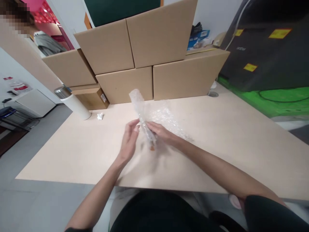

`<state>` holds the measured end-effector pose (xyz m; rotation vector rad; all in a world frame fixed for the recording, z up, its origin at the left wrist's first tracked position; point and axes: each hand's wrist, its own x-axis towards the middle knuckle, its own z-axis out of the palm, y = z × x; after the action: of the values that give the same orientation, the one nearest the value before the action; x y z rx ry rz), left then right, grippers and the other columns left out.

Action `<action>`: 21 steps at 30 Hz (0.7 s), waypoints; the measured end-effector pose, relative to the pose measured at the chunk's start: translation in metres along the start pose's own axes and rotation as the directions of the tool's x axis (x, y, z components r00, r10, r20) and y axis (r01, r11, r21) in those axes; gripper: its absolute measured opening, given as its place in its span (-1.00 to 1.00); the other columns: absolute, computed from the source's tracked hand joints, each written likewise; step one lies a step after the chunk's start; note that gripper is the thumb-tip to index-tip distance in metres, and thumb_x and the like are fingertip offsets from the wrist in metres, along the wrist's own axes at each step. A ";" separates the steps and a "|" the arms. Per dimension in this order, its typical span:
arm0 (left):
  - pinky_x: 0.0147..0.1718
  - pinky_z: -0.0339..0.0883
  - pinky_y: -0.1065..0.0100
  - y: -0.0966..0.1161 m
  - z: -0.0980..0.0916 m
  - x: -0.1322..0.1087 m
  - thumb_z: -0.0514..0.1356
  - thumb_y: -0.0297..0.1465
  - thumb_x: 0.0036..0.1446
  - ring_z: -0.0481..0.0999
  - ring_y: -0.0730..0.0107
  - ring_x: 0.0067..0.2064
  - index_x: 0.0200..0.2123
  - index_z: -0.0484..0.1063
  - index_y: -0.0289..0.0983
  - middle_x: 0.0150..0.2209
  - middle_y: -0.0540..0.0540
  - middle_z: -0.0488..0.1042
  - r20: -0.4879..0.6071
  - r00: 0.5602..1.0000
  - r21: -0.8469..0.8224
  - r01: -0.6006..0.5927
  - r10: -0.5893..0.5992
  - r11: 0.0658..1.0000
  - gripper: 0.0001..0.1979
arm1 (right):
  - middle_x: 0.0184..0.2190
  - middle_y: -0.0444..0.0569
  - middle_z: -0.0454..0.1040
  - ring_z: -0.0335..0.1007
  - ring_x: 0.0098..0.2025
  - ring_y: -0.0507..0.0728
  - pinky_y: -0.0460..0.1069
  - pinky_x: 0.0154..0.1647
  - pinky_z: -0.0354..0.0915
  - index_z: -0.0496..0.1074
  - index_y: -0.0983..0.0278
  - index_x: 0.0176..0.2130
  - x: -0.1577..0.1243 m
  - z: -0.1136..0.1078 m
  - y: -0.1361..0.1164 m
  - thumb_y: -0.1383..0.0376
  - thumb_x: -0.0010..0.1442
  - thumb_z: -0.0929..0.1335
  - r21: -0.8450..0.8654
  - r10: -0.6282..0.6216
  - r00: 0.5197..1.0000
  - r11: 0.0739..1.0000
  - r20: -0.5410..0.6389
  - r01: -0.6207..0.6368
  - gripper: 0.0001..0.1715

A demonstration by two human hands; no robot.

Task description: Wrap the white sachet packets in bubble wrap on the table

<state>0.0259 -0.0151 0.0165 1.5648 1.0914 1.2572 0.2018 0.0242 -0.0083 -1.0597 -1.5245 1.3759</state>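
A bundle of clear bubble wrap stands tilted over the table, rolled into a long narrow shape. At its lower end an orange-brown tip shows; what else is inside is hidden by the plastic. My right hand is closed around the bundle from the right side, thumb and fingers on the plastic. On the other side, my left hand has its fingers loosely curved and apart, with the fingertips close to the bundle; whether they touch it is unclear. A flat sheet of bubble wrap lies behind my right hand.
Cardboard boxes are stacked along the table's back edge. A white bottle with a metallic lid and a crumpled white tissue stand and lie at the left. A dark case is at right; a person is beyond the boxes.
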 end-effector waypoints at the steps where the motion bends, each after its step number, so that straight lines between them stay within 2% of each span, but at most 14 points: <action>1: 0.23 0.13 0.05 0.000 0.011 0.004 0.04 -0.13 0.33 0.29 0.14 0.27 0.11 0.30 -0.18 0.31 -0.20 0.24 0.082 0.995 0.052 -0.056 0.052 0.997 -0.62 | -0.09 0.01 0.56 0.47 -0.07 0.20 0.08 -0.08 0.37 0.51 0.19 -0.02 -0.003 -0.009 0.003 -0.12 0.26 0.25 0.039 0.010 1.000 0.999 -0.014 -0.009 -0.43; 3: 0.30 0.00 0.03 -0.006 0.033 0.015 0.02 -0.17 0.34 0.14 0.12 0.36 0.16 0.29 -0.17 0.36 -0.18 0.16 0.229 0.965 0.166 -0.167 0.126 0.972 -0.60 | -0.08 0.03 0.56 0.46 -0.07 0.22 0.10 -0.06 0.36 0.51 0.22 -0.01 -0.008 -0.031 0.010 -0.06 0.24 0.27 -0.006 -0.002 0.994 1.000 -0.108 0.001 -0.46; 4: 0.31 -0.04 0.02 -0.011 0.043 0.019 0.01 -0.19 0.35 0.10 0.12 0.38 0.20 0.26 -0.17 0.37 -0.18 0.14 0.284 0.947 0.225 -0.218 0.150 0.950 -0.58 | -0.05 0.04 0.54 0.44 -0.03 0.25 0.13 -0.02 0.35 0.52 0.22 -0.02 -0.011 -0.043 0.013 -0.02 0.21 0.30 -0.100 -0.047 0.980 0.995 -0.193 0.028 -0.50; 6: 0.31 -0.08 -0.02 -0.022 0.060 0.028 -0.01 -0.22 0.35 0.07 0.10 0.38 0.25 0.22 -0.13 0.38 -0.15 0.13 0.365 0.918 0.347 -0.291 0.157 0.892 -0.56 | 0.05 0.07 0.49 0.34 0.12 0.29 0.19 0.13 0.25 0.52 0.20 -0.03 -0.017 -0.065 0.020 0.11 0.14 0.35 -0.339 -0.174 0.920 0.939 -0.351 0.048 -0.57; 8: 0.29 -0.09 -0.07 -0.034 0.075 0.032 -0.03 -0.24 0.36 0.06 0.07 0.38 0.28 0.19 -0.09 0.38 -0.09 0.14 0.418 0.901 0.459 -0.319 0.116 0.829 -0.55 | 0.13 0.12 0.44 0.24 0.22 0.33 0.23 0.24 0.13 0.50 0.23 0.00 -0.022 -0.082 0.025 0.23 0.05 0.38 -0.463 -0.209 0.871 0.886 -0.444 -0.024 -0.51; 9: 0.28 -0.08 -0.09 -0.038 0.080 0.033 -0.03 -0.24 0.36 0.05 0.05 0.38 0.29 0.18 -0.07 0.39 -0.07 0.13 0.438 0.895 0.505 -0.324 0.086 0.800 -0.55 | 0.15 0.15 0.42 0.23 0.23 0.34 0.23 0.26 0.11 0.47 0.26 0.04 -0.024 -0.087 0.027 0.27 0.01 0.38 -0.448 -0.160 0.869 0.891 -0.469 -0.078 -0.44; 11: 0.25 -0.06 -0.11 -0.045 0.088 0.033 -0.02 -0.23 0.36 0.04 0.01 0.38 0.30 0.16 -0.07 0.38 -0.06 0.14 0.475 0.879 0.570 -0.343 0.041 0.746 -0.54 | 0.14 0.17 0.42 0.32 0.17 0.31 0.18 0.20 0.20 0.40 0.31 0.11 -0.025 -0.091 0.029 0.31 -0.02 0.38 -0.281 0.019 0.870 0.943 -0.493 -0.179 -0.33; 12: 0.24 -0.04 -0.11 -0.048 0.090 0.032 0.00 -0.23 0.36 0.05 0.01 0.38 0.29 0.17 -0.08 0.38 -0.07 0.16 0.486 0.873 0.592 -0.359 0.035 0.722 -0.54 | 0.11 0.16 0.45 0.38 0.10 0.28 0.14 0.13 0.26 0.38 0.32 0.12 -0.025 -0.091 0.029 0.31 -0.02 0.37 -0.159 0.114 0.866 0.963 -0.487 -0.217 -0.33; 14: 0.23 -0.02 -0.10 -0.051 0.092 0.031 0.02 -0.23 0.35 0.06 0.00 0.37 0.27 0.20 -0.10 0.36 -0.09 0.19 0.495 0.868 0.619 -0.387 0.044 0.683 -0.55 | -0.03 0.09 0.54 0.46 -0.07 0.21 0.05 -0.05 0.35 0.42 0.31 0.04 -0.020 -0.090 0.027 0.27 0.02 0.36 0.068 0.244 0.859 0.968 -0.449 -0.240 -0.45; 16: 0.22 -0.02 -0.10 -0.053 0.093 0.030 0.04 -0.24 0.34 0.08 0.00 0.37 0.25 0.24 -0.11 0.35 -0.10 0.22 0.495 0.867 0.624 -0.401 0.058 0.670 -0.56 | -0.26 0.02 0.57 0.46 -0.25 0.15 -0.01 -0.24 0.36 0.48 0.31 -0.16 -0.011 -0.088 0.022 0.18 0.06 0.38 0.221 0.306 0.873 0.946 -0.380 -0.236 -0.64; 18: 0.21 -0.04 -0.11 -0.054 0.092 0.030 0.05 -0.24 0.34 0.08 -0.02 0.36 0.23 0.27 -0.11 0.33 -0.10 0.24 0.498 0.864 0.602 -0.402 0.069 0.690 -0.58 | -0.45 -0.04 0.52 0.40 -0.38 0.11 -0.03 -0.38 0.33 0.46 0.30 -0.33 -0.001 -0.087 0.017 0.12 0.03 0.45 0.299 0.335 0.894 0.922 -0.297 -0.247 -0.70; 21: 0.22 -0.09 -0.13 -0.054 0.091 0.028 0.09 -0.21 0.30 0.09 -0.08 0.36 0.20 0.33 -0.09 0.30 -0.12 0.30 0.493 0.866 0.533 -0.379 0.085 0.756 -0.58 | -0.57 -0.11 0.46 0.35 -0.48 0.06 -0.06 -0.48 0.28 0.41 0.29 -0.45 0.014 -0.084 0.011 0.25 -0.09 0.54 0.320 0.347 0.903 0.911 -0.254 -0.260 -0.73</action>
<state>0.1119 0.0190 -0.0411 2.4191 1.0697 0.6298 0.2778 0.0645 -0.0121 -1.3006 -0.9316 1.5024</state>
